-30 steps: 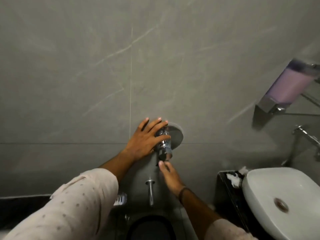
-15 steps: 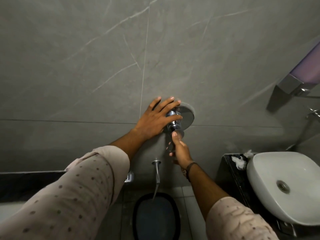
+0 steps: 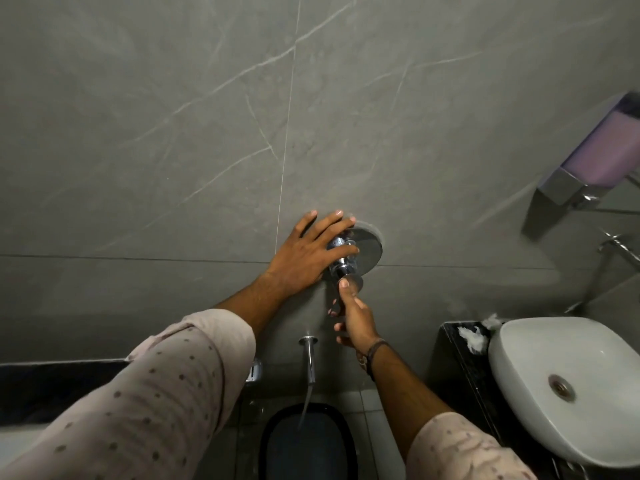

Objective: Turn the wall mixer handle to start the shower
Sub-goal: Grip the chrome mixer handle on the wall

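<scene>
Since half a second ago our hands have barely shifted on the wall mixer handle (image 3: 344, 263). Our left hand (image 3: 308, 252) lies spread flat on the grey tile, fingers open, thumb and forefinger resting against the chrome stem rather than closing round it. Just below, our right hand (image 3: 356, 317) presses its thumb on the handle's end. Under that grip, water runs from the spout (image 3: 309, 355) into a dark bucket (image 3: 308, 441).

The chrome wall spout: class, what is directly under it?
A thin stream of water falls from the chrome wall spout into a dark, black-rimmed bucket on the tiled floor. The bucket's lower part runs off the frame, and how full it is cannot be seen.
</scene>
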